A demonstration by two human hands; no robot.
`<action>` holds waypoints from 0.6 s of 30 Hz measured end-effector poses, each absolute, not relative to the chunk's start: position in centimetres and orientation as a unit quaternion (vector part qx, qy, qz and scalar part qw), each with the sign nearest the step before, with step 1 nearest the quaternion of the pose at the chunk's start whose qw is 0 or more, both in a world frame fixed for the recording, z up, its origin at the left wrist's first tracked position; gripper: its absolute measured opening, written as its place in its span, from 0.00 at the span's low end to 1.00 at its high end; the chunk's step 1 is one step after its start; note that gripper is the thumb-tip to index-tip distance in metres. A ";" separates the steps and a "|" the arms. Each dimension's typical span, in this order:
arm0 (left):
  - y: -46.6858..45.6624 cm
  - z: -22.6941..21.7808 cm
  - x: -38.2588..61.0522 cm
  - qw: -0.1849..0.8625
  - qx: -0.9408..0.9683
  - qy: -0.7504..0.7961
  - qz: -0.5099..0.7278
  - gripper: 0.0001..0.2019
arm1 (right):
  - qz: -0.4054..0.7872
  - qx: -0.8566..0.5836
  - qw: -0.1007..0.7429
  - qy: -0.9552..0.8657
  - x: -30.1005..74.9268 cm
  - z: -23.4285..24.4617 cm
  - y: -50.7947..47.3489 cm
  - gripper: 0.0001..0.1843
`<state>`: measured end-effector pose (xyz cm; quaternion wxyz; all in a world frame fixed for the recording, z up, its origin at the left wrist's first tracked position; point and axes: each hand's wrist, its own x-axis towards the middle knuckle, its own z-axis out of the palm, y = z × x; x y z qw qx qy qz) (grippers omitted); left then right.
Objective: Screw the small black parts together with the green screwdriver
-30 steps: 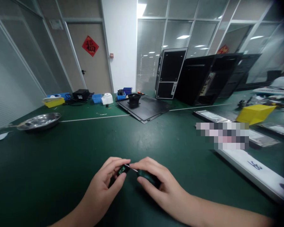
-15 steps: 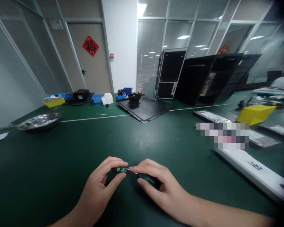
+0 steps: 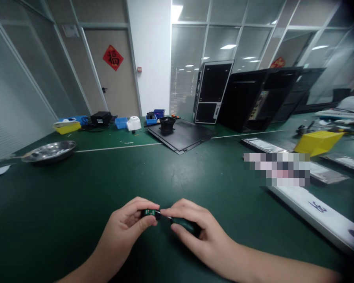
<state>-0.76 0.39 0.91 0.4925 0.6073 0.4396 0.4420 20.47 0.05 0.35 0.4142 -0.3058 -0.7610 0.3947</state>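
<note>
green circuit board (image 3: 150, 212), tiny, with a black body at its left end, sits pinched between the thumb and fingers of the left grip (image 3: 122, 222), above the desk and straight in front of the person. the right grip (image 3: 205, 232) closes round a dark green screwdriver (image 3: 185, 225), fingers wrapped over its handle, and the thin steel shaft (image 3: 166, 216) runs left toward the board. whether its tip touches is too small to tell. the two grips almost meet at that point. the board looks light, stiff and brittle, small enough to slip, so its edges seem the best place to hold it. the screwdriver looks easy to hold by its thick handle.

out from the grips spreads the green desk (image 3: 76, 184). to the right lies a long white board (image 3: 315, 210) with dark marking, and farther off a yellow bin (image 3: 318, 142); a blurred patch hides what lies between. ahead, a black panel (image 3: 179, 135) lies flat with a black funnel-shaped part (image 3: 167, 123) on it, and black computer cases (image 3: 211, 92) stand behind. far left sit a steel bowl (image 3: 50, 151), a yellow tray (image 3: 67, 127) and blue bins (image 3: 151, 119).
</note>
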 end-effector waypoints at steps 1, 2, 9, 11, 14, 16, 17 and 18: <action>0.4 0.9 -0.7 0.491 0.607 0.440 0.444 0.06 | 0.397 -0.306 0.413 -0.760 20.5 0.3 0.0 0.19; 0.4 0.9 -0.7 0.488 0.607 0.441 0.446 0.06 | 0.398 -0.307 0.411 -0.760 20.5 0.3 0.1 0.19; 0.5 0.4 -0.8 0.562 0.549 0.429 0.445 0.06 | 0.409 -0.307 0.414 -0.753 20.5 0.4 0.2 0.19; 0.4 0.4 -0.7 0.583 0.513 0.444 0.448 0.09 | 0.411 -0.308 0.419 -0.748 20.4 0.3 0.2 0.19; 0.3 0.6 -0.4 0.607 0.453 0.469 0.454 0.15 | 0.411 -0.300 0.428 -0.747 20.4 0.1 0.2 0.19; 0.3 0.8 -0.3 0.626 0.425 0.466 0.459 0.18 | 0.410 -0.292 0.430 -0.749 20.4 0.0 0.3 0.19; 0.3 0.8 -0.3 0.636 0.416 0.459 0.460 0.18 | 0.410 -0.291 0.430 -0.750 20.3 -0.1 0.3 0.19; 0.4 0.9 -0.2 0.645 0.409 0.452 0.460 0.17 | 0.409 -0.289 0.431 -0.750 20.3 -0.1 0.3 0.20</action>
